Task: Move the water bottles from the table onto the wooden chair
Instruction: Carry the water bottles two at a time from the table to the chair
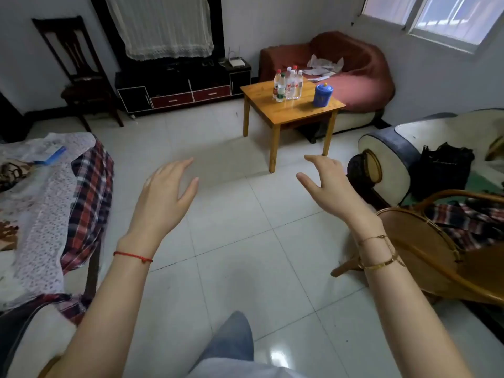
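Note:
Several clear water bottles (288,84) with red and green labels stand clustered on a small light wooden table (300,110) across the room. A dark wooden chair (79,75) stands against the far left wall, its seat bare. My left hand (166,192) and my right hand (330,184) are stretched out in front of me over the tiled floor, fingers apart, holding nothing. Both are well short of the table.
A blue lidded tin (323,94) shares the table. Behind it is a red sofa (360,69); a black TV cabinet (180,83) lines the back wall. A cloth-covered bed (49,192) lies left, a rattan chair (441,246) and dark bag (444,165) right.

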Demonstrator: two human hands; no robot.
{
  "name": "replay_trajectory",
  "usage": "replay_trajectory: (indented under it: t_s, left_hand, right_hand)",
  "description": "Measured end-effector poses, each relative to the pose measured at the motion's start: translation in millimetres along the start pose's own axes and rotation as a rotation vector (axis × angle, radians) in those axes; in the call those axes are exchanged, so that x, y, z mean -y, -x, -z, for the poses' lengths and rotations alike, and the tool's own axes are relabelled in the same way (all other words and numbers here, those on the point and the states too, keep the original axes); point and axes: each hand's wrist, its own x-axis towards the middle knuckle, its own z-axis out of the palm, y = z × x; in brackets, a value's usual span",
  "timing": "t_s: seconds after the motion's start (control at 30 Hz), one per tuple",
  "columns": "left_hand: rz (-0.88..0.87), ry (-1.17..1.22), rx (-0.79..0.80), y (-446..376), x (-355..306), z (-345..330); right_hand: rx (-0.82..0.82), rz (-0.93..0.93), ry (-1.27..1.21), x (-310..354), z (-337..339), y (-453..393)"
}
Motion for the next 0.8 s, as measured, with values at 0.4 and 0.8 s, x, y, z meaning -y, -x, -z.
replay_trajectory:
  t_s: [0.4,0.8]
  left_hand:
    - [0.072,0.032,-0.037,-135.9,82.2,-45.8]
    - [0.062,-0.001,-0.028,-332.2,169.6,-65.6]
  right_hand:
    - [0.025,0.033,-0.022,-12.1,-72.2,-176.0]
    - [0.024,0.031,-0.044,-9.6,-120.3,-383.1]
